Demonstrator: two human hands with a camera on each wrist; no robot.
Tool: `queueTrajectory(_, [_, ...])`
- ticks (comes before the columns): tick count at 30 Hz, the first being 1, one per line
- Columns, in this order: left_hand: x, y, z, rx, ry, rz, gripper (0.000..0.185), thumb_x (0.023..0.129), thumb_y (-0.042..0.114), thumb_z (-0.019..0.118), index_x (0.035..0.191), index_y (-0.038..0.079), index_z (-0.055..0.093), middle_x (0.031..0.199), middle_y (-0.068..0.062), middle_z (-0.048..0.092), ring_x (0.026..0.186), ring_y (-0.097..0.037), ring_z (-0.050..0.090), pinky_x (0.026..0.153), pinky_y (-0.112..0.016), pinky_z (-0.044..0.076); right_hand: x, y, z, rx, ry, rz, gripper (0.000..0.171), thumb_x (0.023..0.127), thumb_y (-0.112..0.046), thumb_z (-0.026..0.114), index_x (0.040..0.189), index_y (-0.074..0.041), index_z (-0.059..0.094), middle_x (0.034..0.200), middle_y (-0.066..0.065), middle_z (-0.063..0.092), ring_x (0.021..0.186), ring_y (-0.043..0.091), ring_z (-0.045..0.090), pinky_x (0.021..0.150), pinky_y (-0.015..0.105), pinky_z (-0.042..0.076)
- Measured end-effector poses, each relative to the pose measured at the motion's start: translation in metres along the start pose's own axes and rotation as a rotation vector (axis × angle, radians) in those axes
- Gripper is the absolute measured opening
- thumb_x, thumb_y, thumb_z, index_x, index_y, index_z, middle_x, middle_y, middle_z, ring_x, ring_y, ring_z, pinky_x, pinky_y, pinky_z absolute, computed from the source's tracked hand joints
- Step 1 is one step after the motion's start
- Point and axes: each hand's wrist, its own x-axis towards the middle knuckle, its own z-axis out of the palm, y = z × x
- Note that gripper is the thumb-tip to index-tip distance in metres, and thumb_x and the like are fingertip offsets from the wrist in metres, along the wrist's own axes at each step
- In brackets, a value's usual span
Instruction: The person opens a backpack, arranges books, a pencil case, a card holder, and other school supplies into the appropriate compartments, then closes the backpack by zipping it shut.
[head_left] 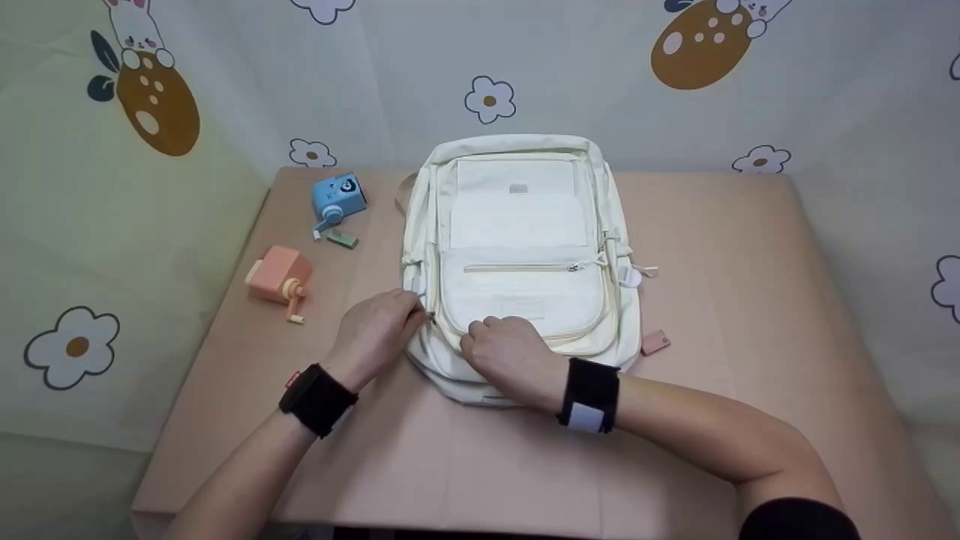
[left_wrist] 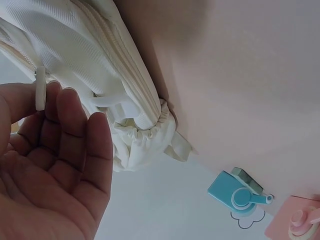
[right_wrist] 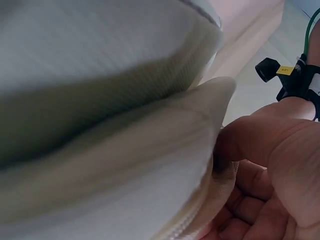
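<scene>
A cream-white backpack point(head_left: 517, 225) lies on the table with its front pocket facing up. At its left edge my left hand point(head_left: 377, 326) pinches a zipper pull point(left_wrist: 41, 90) between thumb and index finger, and the other fingers curl loosely. My right hand point(head_left: 514, 356) is over the lower front of the bag. In the right wrist view its thumb and fingers pinch the fabric edge point(right_wrist: 222, 145) beside a line of zipper teeth point(right_wrist: 182, 227). Inside the bag, what the opening holds is too dark to make out.
Left of the bag stand a blue crank pencil sharpener point(head_left: 339, 196) and a pink one point(head_left: 281, 274). A green eraser-like block point(head_left: 343, 239) lies by the blue sharpener. Right of the bag is a small pink block point(head_left: 655, 342). Patterned cloth walls point(head_left: 420, 82) border the table.
</scene>
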Motion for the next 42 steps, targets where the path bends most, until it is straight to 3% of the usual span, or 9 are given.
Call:
queueTrajectory(8, [0.015,-0.008,-0.005,0.031,0.024,0.025,0.01,0.097,0.016,0.071,0.091,0.011,0.066,0.081,-0.002,0.064,0.069,-0.023,0.06,0.058,-0.042,0.047,-0.001,0.001,0.001,0.019,0.03,-0.001,0.008,0.088,-0.008,0.068,0.082,-0.011,0.064,0.074,0.001,0.058,0.063,0.019,0.055,0.048,0.032,0.041])
queueTrajectory(19, [0.048,-0.021,-0.006,0.052,-0.032,-0.066,0.014,0.1,0.019,0.067,0.089,0.011,0.064,0.081,-0.003,0.062,0.07,-0.025,0.059,0.061,-0.043,0.046,-0.002,-0.002,0.004,0.005,0.045,-0.011,0.008,0.088,-0.007,0.068,0.081,-0.011,0.066,0.074,0.001,0.058,0.063,0.017,0.056,0.047,0.03,0.041])
queueTrajectory(24, [0.051,-0.022,-0.006,0.047,-0.049,-0.072,0.013,0.1,0.021,0.067,0.09,0.012,0.066,0.082,-0.003,0.063,0.071,-0.024,0.059,0.062,-0.042,0.047,-0.003,-0.001,0.004,0.01,0.051,-0.006,0.009,0.087,-0.007,0.068,0.08,-0.012,0.065,0.074,0.001,0.058,0.062,0.017,0.055,0.047,0.03,0.041])
queueTrajectory(32, [0.051,-0.022,-0.006,0.06,-0.01,-0.023,0.013,0.099,0.019,0.068,0.088,0.012,0.066,0.081,-0.003,0.064,0.073,-0.026,0.062,0.062,-0.044,0.047,-0.003,0.001,0.004,0.013,0.073,-0.004,0.01,0.085,-0.007,0.069,0.079,-0.012,0.063,0.072,0.001,0.057,0.06,0.018,0.055,0.046,0.03,0.039])
queueTrajectory(42, [0.057,-0.023,-0.009,0.056,-0.041,-0.018,0.011,0.099,0.02,0.069,0.091,0.013,0.068,0.082,0.0,0.064,0.072,-0.023,0.061,0.062,-0.041,0.046,-0.004,0.003,0.004,0.025,0.06,0.003,0.01,0.087,-0.007,0.067,0.079,-0.012,0.063,0.072,0.0,0.056,0.06,0.018,0.054,0.046,0.029,0.038])
